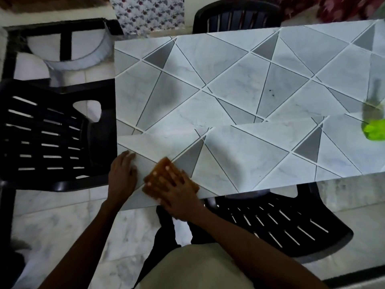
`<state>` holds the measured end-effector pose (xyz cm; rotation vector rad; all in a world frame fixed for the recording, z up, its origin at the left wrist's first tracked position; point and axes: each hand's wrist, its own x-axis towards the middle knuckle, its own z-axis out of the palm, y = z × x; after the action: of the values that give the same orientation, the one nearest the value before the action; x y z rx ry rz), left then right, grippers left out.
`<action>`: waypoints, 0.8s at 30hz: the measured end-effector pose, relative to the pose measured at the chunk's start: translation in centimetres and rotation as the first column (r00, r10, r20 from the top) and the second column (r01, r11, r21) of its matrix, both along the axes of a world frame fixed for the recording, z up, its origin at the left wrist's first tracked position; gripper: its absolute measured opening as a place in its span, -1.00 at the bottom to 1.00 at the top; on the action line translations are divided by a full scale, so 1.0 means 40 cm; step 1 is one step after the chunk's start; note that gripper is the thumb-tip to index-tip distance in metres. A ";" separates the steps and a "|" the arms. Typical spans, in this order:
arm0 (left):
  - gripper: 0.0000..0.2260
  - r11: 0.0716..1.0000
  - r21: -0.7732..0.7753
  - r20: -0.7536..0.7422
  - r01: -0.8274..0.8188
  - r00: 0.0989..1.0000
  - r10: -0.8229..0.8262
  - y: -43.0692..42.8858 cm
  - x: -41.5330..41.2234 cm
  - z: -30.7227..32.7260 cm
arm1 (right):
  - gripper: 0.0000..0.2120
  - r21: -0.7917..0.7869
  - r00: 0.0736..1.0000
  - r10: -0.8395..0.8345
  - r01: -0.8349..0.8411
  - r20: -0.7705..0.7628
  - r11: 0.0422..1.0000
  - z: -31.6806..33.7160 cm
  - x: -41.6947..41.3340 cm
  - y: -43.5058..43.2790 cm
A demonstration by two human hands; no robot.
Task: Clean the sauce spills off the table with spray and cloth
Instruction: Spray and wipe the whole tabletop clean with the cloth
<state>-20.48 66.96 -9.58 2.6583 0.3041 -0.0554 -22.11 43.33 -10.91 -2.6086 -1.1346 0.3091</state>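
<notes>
An orange-brown cloth (pixel 160 166) lies on the near left corner of the table (pixel 239 97), whose top has a grey and white geometric pattern. My right hand (pixel 177 195) presses flat on the cloth with fingers spread. Beside it, my left hand (pixel 121 176) rests flat on the table's left corner, fingers straight. A spray bottle (pixel 375 113) with a bright green part stands blurred at the table's right edge. A few small dark specks (pixel 270 91) mark the table's middle.
Black plastic chairs stand at the left (pixel 48 132), at the far side (pixel 237 17) and at the near side under the table edge (pixel 281 226). The floor is pale marble tile (pixel 62 226). A black frame with a white curved object (pixel 62 49) sits at the far left.
</notes>
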 end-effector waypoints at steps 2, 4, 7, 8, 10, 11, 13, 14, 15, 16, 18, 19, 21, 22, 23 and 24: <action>-0.59 1.000 -0.002 0.018 0.008 1.000 -0.008 -0.014 0.013 0.007 | -0.48 0.005 0.997 0.015 -0.015 0.071 1.000 -0.010 -0.016 -0.077; -0.59 0.999 -0.005 0.031 0.039 0.999 -0.038 -0.036 0.025 0.007 | -0.45 -0.036 0.980 -0.172 0.176 0.098 0.984 -0.014 0.015 -0.194; -0.58 0.998 -0.015 0.019 0.057 0.998 -0.056 -0.076 0.041 0.003 | -0.45 -0.152 0.800 -0.593 0.600 0.090 0.785 -0.008 0.114 -0.383; -0.57 0.998 -0.021 0.012 0.059 0.998 -0.058 -0.091 0.047 0.003 | -0.45 -0.147 0.699 -0.711 0.713 0.078 0.685 -0.002 0.160 -0.420; -0.58 0.997 -0.029 0.013 0.073 0.997 -0.073 -0.119 0.061 0.006 | -0.40 -0.130 0.516 -0.856 0.851 0.028 0.508 0.007 0.245 -0.419; -0.59 0.995 -0.024 0.021 0.102 0.995 -0.101 -0.133 0.071 0.004 | -0.38 -0.124 0.476 -0.879 0.874 0.021 0.470 0.010 0.272 -0.389; -0.60 0.989 -0.015 0.030 0.149 0.988 -0.149 -0.160 0.094 -0.001 | -0.37 -0.117 0.577 -0.816 0.813 0.036 0.570 0.018 0.277 -0.296; -0.60 0.986 -0.020 0.036 0.163 0.986 -0.162 -0.173 0.108 -0.004 | -0.38 -0.111 0.692 -0.721 0.720 0.043 0.685 0.015 0.253 -0.252; -0.59 0.983 -0.030 0.052 0.180 0.983 -0.178 -0.188 0.122 -0.004 | -0.39 -0.103 0.806 -0.590 0.592 0.051 0.799 0.010 0.214 -0.221; -0.60 0.976 -0.039 0.075 0.215 0.974 -0.211 -0.214 0.144 -0.002 | -0.39 -0.104 0.885 -0.464 0.466 0.048 0.879 0.011 0.172 -0.217; -0.62 0.957 -0.047 0.125 0.287 0.952 -0.279 -0.265 0.184 -0.004 | -0.41 -0.111 0.939 -0.340 0.343 0.046 0.933 0.006 0.101 -0.259; -0.62 0.950 -0.052 0.128 0.307 0.946 -0.299 -0.291 0.203 -0.002 | -0.41 -0.117 0.930 -0.363 0.368 0.061 0.923 0.001 0.075 -0.296; -0.60 0.937 -0.066 0.111 0.342 0.936 -0.334 -0.352 0.235 -0.003 | -0.42 -0.151 0.850 -0.523 0.526 0.062 0.837 -0.003 0.042 -0.391; -0.59 0.931 -0.074 0.105 0.357 0.931 -0.349 -0.378 0.244 -0.005 | -0.42 -0.165 0.784 -0.618 0.619 0.063 0.768 -0.002 0.039 -0.439; -0.58 0.921 -0.080 0.098 0.382 0.922 -0.374 -0.410 0.255 -0.009 | -0.42 -0.176 0.703 -0.708 0.707 0.071 0.685 -0.001 0.042 -0.493; -0.57 0.913 -0.076 0.085 0.401 0.915 -0.395 -0.431 0.262 -0.015 | -0.42 -0.192 0.633 -0.772 0.767 0.065 0.613 0.008 0.055 -0.538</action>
<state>-9.99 49.72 -10.16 2.5809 -0.2631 -0.1052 -19.90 21.79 -10.60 -2.9578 0.1389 0.2586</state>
